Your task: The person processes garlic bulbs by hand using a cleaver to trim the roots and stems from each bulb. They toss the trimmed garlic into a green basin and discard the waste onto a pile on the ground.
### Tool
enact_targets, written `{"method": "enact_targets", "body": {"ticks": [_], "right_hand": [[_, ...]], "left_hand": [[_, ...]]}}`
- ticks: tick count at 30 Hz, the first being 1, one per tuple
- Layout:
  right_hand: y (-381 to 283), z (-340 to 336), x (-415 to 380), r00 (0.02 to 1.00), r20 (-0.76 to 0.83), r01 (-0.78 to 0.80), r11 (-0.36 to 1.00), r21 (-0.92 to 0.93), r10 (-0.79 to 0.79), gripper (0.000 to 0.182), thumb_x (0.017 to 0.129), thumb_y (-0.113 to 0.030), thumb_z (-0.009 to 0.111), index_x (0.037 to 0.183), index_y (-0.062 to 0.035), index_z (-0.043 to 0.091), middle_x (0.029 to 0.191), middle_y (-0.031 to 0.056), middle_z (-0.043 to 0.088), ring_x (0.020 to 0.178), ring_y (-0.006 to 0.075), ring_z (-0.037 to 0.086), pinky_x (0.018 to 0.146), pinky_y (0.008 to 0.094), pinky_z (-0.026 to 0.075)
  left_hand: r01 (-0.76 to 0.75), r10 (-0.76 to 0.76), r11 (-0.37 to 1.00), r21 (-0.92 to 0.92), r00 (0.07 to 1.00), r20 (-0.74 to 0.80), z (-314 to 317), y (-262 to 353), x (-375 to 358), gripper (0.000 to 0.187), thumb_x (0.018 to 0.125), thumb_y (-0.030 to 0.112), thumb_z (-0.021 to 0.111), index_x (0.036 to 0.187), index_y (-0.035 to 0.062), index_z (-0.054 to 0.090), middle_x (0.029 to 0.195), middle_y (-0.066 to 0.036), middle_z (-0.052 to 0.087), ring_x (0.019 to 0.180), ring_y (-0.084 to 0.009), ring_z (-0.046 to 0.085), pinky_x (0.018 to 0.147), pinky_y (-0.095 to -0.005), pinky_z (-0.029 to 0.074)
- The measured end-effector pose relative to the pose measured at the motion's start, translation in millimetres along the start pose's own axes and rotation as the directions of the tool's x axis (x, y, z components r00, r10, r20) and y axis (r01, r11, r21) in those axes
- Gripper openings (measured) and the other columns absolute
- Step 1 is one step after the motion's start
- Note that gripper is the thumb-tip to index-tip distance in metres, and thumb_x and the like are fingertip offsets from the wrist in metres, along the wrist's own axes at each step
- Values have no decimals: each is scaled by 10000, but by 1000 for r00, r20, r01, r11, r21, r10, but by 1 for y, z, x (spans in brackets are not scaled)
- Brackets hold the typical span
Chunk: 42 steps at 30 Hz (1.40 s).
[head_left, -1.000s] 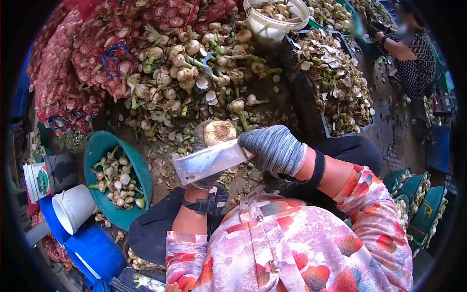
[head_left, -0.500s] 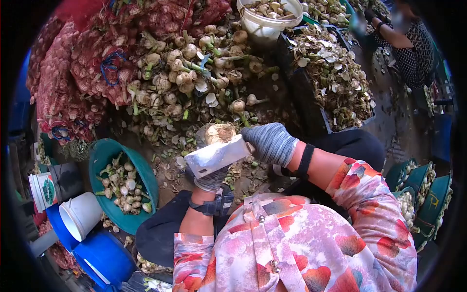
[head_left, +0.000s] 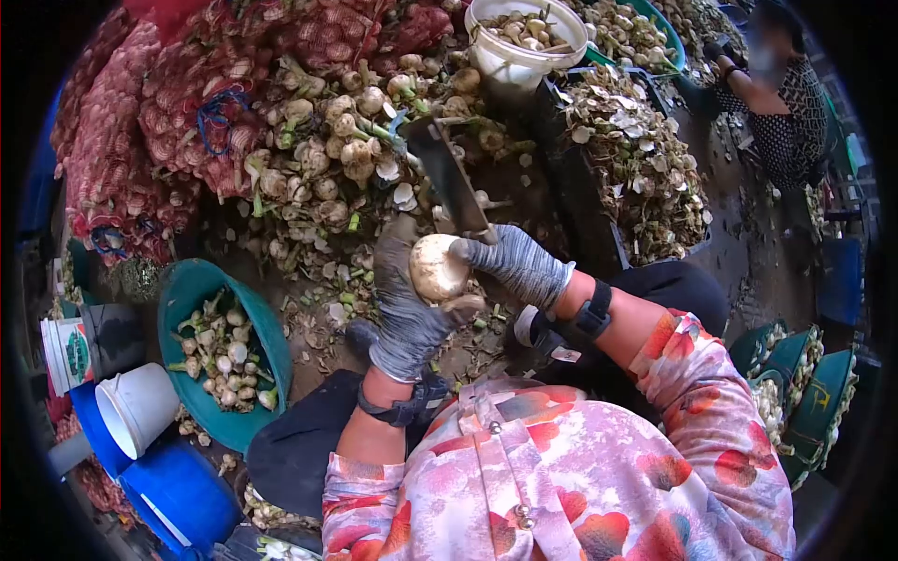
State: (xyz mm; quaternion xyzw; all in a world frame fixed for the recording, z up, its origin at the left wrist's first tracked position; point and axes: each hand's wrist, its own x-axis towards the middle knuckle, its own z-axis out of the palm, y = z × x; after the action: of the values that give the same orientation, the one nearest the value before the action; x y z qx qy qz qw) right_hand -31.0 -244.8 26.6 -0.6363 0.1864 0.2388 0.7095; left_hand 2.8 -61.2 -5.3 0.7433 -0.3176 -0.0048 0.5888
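A broad heap of pale, green-stalked garlic bulbs (head_left: 323,178) lies beyond you, apparently unworked; the round green plastic tub (head_left: 271,323) at your left is part filled. Your grey-gloved left hand (head_left: 404,313) grasps a round whitish bulb (head_left: 437,268), seemingly mostly cleaned; your grey-gloved right hand (head_left: 524,267) clenches a rectangular steel cleaver (head_left: 447,178), thumb touching the bulb.

One fat garlic bulb (head_left: 435,269), one big cleaver (head_left: 447,178)
The garlic bulb's round and pale with some brownish patches, cupped in my left hand (head_left: 407,313), right thumb touching it. The cleaver's in my right hand (head_left: 520,266), wide rectangular blade looking pretty dark, angled away from me and clear of the garlic bulb.
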Motion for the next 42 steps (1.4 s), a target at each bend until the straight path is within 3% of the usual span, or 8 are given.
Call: {"method": "enact_targets", "body": {"ticks": [5, 10, 14, 24, 27, 32, 37, 42], "right_hand": [[5, 6, 2, 912, -31, 387, 884, -262, -408, 557, 757, -413, 797, 1146, -59, 616, 970, 78, 679, 852, 170, 629, 818, 320, 506], [-4, 4, -6, 915, 159, 397, 759, -517, -370, 521, 709, -412, 813, 1083, -102, 626, 972, 142, 680, 907, 327, 659, 806, 377, 516], [-12, -8, -14, 893, 200, 395, 487, -779, -404, 433, 725, -385, 765, 1037, -110, 644, 895, 153, 674, 860, 368, 645, 741, 416, 524], [36, -75, 37, 981, -65, -100, 187, -977, 180, 337, 842, -381, 637, 907, -54, 691, 848, 193, 680, 825, 351, 665, 730, 411, 522], [7, -26, 16, 962, -157, 99, 822, -561, -223, 534, 767, -539, 720, 910, -29, 658, 785, 209, 651, 766, 348, 642, 728, 404, 500], [2, -6, 20, 933, -34, 270, 762, -588, -357, 555, 778, -523, 718, 950, 0, 642, 785, 175, 634, 789, 317, 626, 746, 385, 488], [10, -19, 16, 979, -175, -83, 988, 127, 104, 401, 870, -526, 629, 838, -127, 647, 678, -19, 586, 513, 116, 504, 442, 313, 389], [10, 0, 5, 939, 185, -342, 753, 563, 288, 363, 925, -535, 541, 1028, -194, 611, 719, -81, 608, 444, 68, 376, 377, 241, 298]], "left_hand": [[372, -509, 662, -651, 860, -26, -9, -34, -14, 639, 933, 434, 566, 1431, 116, 322, 1327, -140, 483, 1187, -229, 515, 945, -359, 492], [221, -120, 930, -295, 938, 324, -1, -104, -44, 524, 936, 313, 550, 1386, 93, 395, 1330, -96, 510, 1168, -260, 538, 1008, -383, 430], [-197, -289, 587, 785, 855, 431, -16, -79, -53, 490, 896, 164, 519, 1376, 98, 445, 1347, -164, 501, 1240, -290, 491, 1060, -395, 376], [564, -561, 826, 11, 820, 115, -13, -35, -24, 322, 835, 155, 673, 1081, -44, 614, 988, -188, 677, 895, -272, 656, 834, -378, 500], [583, -616, 787, 200, 750, 240, -16, -18, -6, 396, 850, 148, 661, 1209, 3, 577, 1012, -94, 676, 908, -163, 631, 829, -303, 491], [468, -601, 782, 413, 742, 298, -5, -16, 2, 482, 795, 171, 704, 1235, 38, 560, 1071, -176, 653, 950, -277, 649, 882, -394, 496], [360, -436, 595, -718, 896, 88, -10, -26, -13, 823, 759, 458, 775, 1386, 89, 390, 1291, -106, 509, 1191, -220, 517, 932, -319, 494], [465, -493, 448, -763, 841, 223, 4, 3, -12, 615, 818, 274, 773, 1312, 69, 470, 1161, -39, 597, 1025, -131, 569, 893, -270, 459]]}}
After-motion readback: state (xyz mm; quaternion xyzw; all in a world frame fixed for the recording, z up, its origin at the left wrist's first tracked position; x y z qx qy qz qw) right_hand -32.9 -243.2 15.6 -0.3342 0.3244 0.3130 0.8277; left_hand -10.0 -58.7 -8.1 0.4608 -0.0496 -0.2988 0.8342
